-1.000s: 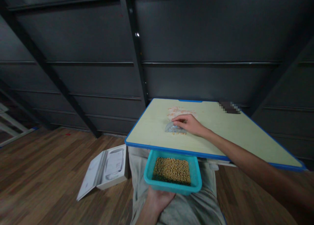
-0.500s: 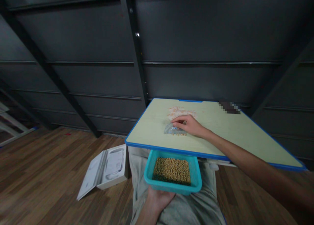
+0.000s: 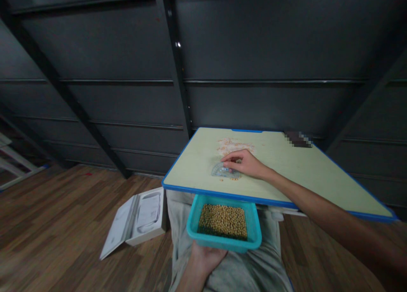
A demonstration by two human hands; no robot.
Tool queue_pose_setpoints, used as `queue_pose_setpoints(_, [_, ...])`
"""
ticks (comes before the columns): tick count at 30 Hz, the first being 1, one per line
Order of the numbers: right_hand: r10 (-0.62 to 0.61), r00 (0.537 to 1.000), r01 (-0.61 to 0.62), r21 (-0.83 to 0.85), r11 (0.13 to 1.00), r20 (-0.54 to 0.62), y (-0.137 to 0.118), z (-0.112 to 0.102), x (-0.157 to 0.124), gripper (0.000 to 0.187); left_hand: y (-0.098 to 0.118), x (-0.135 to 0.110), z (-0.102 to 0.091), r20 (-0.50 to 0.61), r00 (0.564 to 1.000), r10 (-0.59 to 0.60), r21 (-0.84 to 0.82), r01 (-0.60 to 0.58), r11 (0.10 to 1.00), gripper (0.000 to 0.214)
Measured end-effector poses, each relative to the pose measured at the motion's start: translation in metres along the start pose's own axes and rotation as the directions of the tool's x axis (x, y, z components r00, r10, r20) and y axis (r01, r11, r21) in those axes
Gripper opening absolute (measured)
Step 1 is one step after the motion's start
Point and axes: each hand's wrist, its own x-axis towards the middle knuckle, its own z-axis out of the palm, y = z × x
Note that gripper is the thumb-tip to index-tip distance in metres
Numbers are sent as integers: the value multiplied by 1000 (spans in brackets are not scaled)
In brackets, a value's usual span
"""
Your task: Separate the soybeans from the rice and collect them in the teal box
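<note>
My right hand (image 3: 246,162) pinches a clear protractor (image 3: 219,169) that lies on the light-green tabletop (image 3: 286,169). Its curved side points left. A few yellow beans (image 3: 234,178) rest on the table just in front of the protractor's near edge. Below the table's near edge, my left hand (image 3: 208,256) holds a turquoise plastic basket (image 3: 222,242) from beneath; most of its fingers are hidden under it. Many round yellow soybeans (image 3: 224,220) cover the bottom of the basket, over my lap.
Behind my right hand, pale pinkish-white crumbs (image 3: 233,145) are spread on the table. A dark, blurred-out object (image 3: 298,139) lies at the far right edge. An open white box (image 3: 148,215) sits on the wood floor at left. A dark panelled wall (image 3: 270,46) rises behind.
My right hand has drawn the protractor slightly toward me, and the beans before it now lie a little nearer the table's front edge. The basket and my left hand stay in place.
</note>
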Motion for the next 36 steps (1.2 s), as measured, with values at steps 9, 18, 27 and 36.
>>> queue_pose_setpoints(9, [46,998,-49,44,998,53,-8,1,-4,22,1,2,-7,17,1000,-13,28,12,1000,22])
queue_pose_setpoints(18, [58,985,-73,84,994,164,-11,4,-8,28,-2,6,-9,31,999,18,30,-19,999,36])
queue_pose_setpoints(27, [-61,967,59,13,998,247,-17,2,-10,36,0,6,-6,23,1000,9,49,-10,999,32])
queue_pose_setpoints(36, [-28,980,31,-13,999,198,-15,4,-10,32,-1,4,-3,4,999,43,154,-43,987,38])
